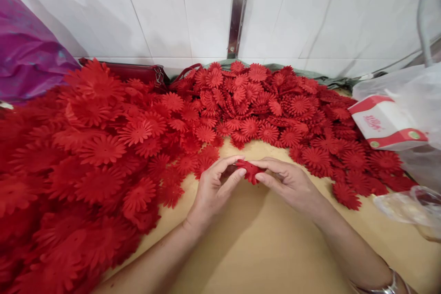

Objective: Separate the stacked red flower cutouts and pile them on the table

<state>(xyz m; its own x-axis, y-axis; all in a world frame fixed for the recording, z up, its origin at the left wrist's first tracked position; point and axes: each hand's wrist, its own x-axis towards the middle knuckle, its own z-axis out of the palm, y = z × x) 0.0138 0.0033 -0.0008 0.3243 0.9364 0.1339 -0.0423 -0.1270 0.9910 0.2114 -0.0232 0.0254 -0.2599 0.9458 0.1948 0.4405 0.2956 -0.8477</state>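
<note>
Between my two hands, a little above the tan tabletop [234, 234], is a small red artificial flower piece [251, 171] with narrow petals. My left hand [217, 181] pinches its left edge between thumb and fingers. On the opposite edge, my right hand [285, 179] pinches it the same way. The fingers cover both edges of the piece. Behind my hands lies a heap of similar red flower pieces [250, 126], many with a small hole at the centre. A larger, looser pile of red flower pieces [103, 149] spreads along the left.
A white and red box [387, 121] in a clear plastic bag [420, 87] stands at right, with a small clear bag [406, 204] in front. A dark red handbag [134, 72] and purple cloth [29, 46] are back left. A metal bracket [237, 18] is fixed to the tiled wall [155, 9].
</note>
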